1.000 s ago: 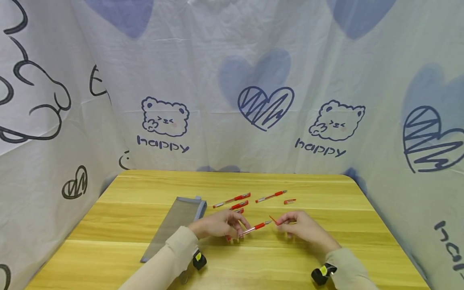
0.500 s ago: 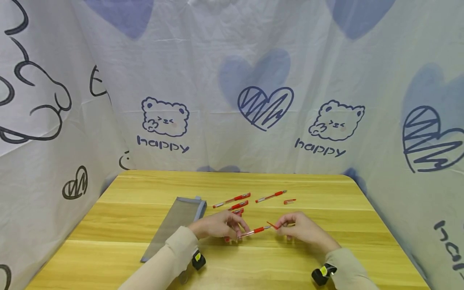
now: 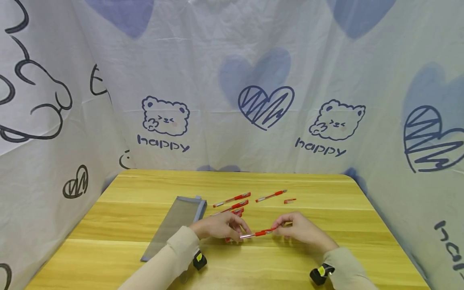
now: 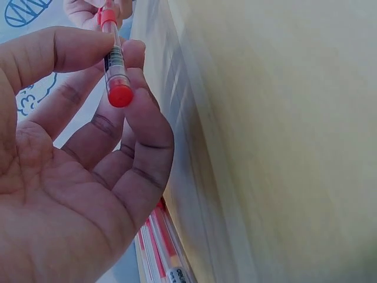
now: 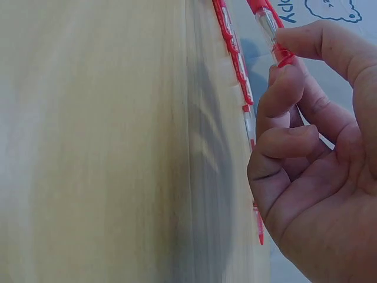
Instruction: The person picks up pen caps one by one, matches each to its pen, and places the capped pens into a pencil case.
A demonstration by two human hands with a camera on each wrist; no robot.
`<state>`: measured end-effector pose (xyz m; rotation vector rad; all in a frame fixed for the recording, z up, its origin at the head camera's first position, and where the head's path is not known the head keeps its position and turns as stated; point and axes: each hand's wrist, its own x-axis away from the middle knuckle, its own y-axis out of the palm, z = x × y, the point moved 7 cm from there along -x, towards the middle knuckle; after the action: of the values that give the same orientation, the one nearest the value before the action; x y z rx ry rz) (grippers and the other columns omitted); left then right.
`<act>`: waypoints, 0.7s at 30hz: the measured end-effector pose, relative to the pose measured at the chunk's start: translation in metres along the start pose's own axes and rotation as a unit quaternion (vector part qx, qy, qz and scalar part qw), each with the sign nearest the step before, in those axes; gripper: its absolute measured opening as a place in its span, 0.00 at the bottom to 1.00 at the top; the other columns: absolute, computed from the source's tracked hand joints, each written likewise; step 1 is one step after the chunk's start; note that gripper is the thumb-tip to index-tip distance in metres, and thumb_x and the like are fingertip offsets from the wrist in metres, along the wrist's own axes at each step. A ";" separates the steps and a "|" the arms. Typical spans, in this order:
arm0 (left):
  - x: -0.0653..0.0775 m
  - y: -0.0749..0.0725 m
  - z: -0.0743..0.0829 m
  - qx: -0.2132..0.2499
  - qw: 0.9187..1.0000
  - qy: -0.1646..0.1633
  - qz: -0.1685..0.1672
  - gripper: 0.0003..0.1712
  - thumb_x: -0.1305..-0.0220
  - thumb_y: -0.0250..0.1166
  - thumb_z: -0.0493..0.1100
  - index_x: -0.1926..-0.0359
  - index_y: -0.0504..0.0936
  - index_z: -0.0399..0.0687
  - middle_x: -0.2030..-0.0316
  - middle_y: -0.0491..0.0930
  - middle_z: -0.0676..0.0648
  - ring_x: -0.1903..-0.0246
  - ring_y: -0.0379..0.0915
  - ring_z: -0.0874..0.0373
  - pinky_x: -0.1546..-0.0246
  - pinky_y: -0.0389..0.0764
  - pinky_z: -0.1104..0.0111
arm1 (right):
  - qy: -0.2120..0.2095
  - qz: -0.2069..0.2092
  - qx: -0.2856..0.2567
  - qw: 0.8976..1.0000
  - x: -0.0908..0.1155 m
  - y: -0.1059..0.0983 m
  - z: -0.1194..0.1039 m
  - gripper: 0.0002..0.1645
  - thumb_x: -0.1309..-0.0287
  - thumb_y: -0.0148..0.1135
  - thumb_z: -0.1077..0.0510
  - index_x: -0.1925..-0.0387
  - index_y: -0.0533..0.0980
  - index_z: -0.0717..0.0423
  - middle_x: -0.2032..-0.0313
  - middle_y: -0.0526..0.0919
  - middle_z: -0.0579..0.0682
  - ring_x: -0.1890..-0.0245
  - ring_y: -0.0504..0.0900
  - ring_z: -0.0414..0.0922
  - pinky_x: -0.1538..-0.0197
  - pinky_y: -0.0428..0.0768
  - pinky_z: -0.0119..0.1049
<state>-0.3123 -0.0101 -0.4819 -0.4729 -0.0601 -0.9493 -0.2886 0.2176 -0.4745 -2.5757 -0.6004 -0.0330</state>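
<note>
My left hand (image 3: 222, 225) pinches a red gel pen (image 3: 260, 233) near its rear end, between thumb and fingers. The red end plug (image 4: 120, 95) faces the left wrist camera. The pen's tip points right. At that end my right hand (image 3: 299, 230) pinches a clear cap (image 5: 284, 57) with a red clip. In the right wrist view the metal tip (image 5: 267, 25) sits inside the cap; how deep it is seated I cannot tell. Under and behind the left hand lie several capped red pens (image 3: 237, 205), partly hidden.
A grey mesh zip pouch (image 3: 174, 225) lies left of the pens. Farther back are an uncapped red pen (image 3: 271, 196) and a loose cap (image 3: 290, 201). The wooden table (image 3: 362, 241) meets a printed cloth backdrop (image 3: 210, 121).
The cap in my right hand has moved left and down, from just off the pen's tip to over it. The pen has dipped slightly. Other pens and the pouch stay put.
</note>
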 end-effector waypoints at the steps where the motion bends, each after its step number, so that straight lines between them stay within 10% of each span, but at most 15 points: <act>1: 0.000 0.000 0.000 -0.001 1.000 0.000 0.000 0.16 0.31 0.68 0.32 0.49 0.92 0.53 0.66 0.87 0.51 0.73 0.74 0.61 0.71 0.75 0.68 | 0.002 0.002 -0.001 1.000 0.000 0.000 0.000 0.13 0.33 0.69 0.58 0.53 0.86 0.63 0.60 0.87 0.51 0.71 0.79 0.40 0.68 0.80 0.32; 21: -0.003 0.007 0.008 0.037 0.999 0.026 0.025 0.13 0.27 0.71 0.38 0.44 0.88 0.46 0.62 0.90 0.38 0.75 0.81 0.57 0.73 0.82 0.67 | 0.042 0.146 -0.146 0.978 -0.010 -0.008 0.015 0.19 0.30 0.71 0.59 0.46 0.80 0.69 0.61 0.90 0.47 0.73 0.84 0.40 0.72 0.75 0.28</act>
<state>-0.3073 -0.0010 -0.4782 -0.3805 -0.0364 -0.9064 -0.3020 0.2271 -0.4852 -2.9036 -0.1900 -0.1406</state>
